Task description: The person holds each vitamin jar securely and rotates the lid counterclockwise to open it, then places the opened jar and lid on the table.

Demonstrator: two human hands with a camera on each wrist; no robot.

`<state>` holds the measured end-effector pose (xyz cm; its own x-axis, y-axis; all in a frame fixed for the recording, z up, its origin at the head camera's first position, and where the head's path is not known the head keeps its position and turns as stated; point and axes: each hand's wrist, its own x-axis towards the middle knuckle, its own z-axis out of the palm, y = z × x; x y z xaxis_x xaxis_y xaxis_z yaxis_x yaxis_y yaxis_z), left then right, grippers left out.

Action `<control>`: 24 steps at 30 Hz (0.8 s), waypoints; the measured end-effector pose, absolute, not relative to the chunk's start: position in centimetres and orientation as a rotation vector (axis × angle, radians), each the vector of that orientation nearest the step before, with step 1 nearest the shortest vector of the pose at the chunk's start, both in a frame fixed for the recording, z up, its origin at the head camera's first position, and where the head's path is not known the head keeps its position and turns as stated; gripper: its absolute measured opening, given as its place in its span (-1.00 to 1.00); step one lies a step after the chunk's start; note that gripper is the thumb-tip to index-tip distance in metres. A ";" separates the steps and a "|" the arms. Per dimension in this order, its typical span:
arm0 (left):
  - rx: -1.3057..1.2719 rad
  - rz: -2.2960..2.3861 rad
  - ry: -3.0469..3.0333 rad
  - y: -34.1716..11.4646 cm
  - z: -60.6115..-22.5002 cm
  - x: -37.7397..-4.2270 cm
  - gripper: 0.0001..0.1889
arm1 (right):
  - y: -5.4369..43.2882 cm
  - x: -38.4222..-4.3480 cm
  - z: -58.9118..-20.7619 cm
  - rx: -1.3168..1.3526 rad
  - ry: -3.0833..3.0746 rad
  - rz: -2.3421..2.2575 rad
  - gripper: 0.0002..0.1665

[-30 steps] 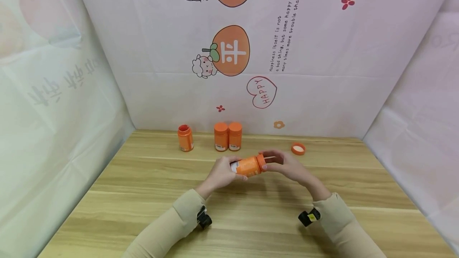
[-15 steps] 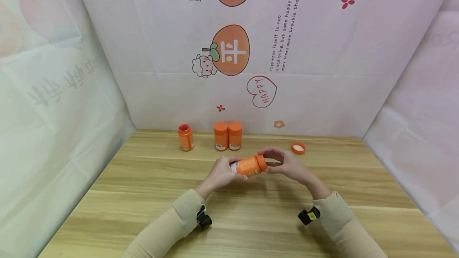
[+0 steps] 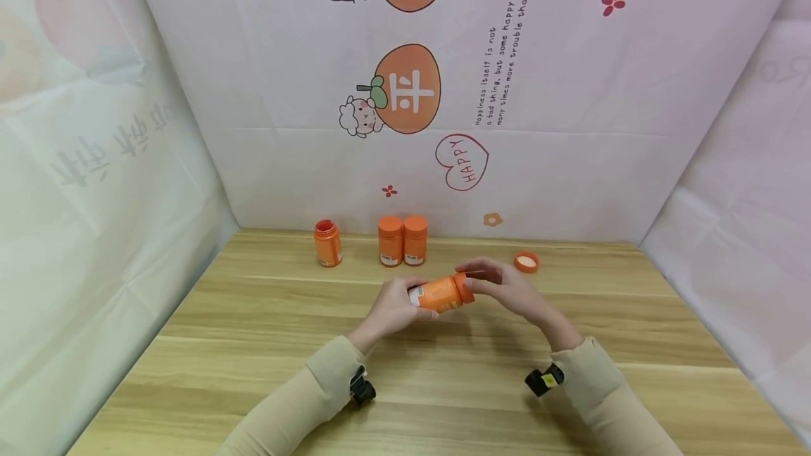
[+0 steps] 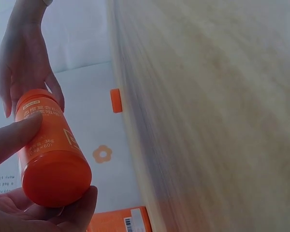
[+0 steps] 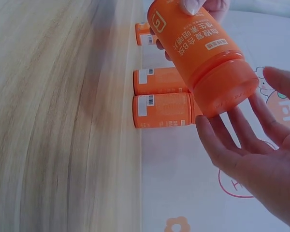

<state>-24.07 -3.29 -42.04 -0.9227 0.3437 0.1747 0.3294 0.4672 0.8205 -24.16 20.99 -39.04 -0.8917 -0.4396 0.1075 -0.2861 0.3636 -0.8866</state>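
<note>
An orange vitamin bottle [image 3: 439, 294] with its cap [image 5: 226, 87] on is tilted above the table, cap end to the right. My left hand [image 3: 394, 307] holds its body, thumb across the label in the left wrist view and fingers beneath. Around the cap end is my right hand [image 3: 507, 292], its fingers loosely bent and spread. In the right wrist view, several fingertips lie at the cap's far edge, while the thumb [image 5: 280, 82] stands a little apart from it. Whether those fingertips touch the cap, I cannot tell.
At the back of the wooden table [image 3: 285, 371], two capped orange bottles [image 3: 403, 241] stand side by side. Left of them is an uncapped orange bottle [image 3: 328, 243]. A loose orange cap [image 3: 526, 262] lies inside-up at the back right. A printed white cloth [image 3: 545, 181] hangs behind.
My right hand's fingers and thumb have shifted around the cap, the thumb now higher in the head view. The left hand and the bottle have stayed nearly still.
</note>
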 end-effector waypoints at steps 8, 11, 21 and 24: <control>0.627 1.490 2.692 -2.8 -42.3 -24.0 -0.40 | 20.6 -24.7 -39.4 -0.593 2.445 -1.594 -0.44; 0.623 1.491 2.699 -2.6 -42.3 -24.0 -0.40 | 20.4 -24.8 -39.5 -0.543 2.466 -1.575 -0.45; 0.571 1.498 2.736 -2.4 -42.0 -23.6 -0.40 | 19.7 -24.2 -39.0 -0.308 2.464 -1.494 -0.28; 0.581 1.500 2.746 -2.5 -42.1 -23.7 -0.40 | 19.7 -24.3 -39.2 -0.272 2.454 -1.473 -0.27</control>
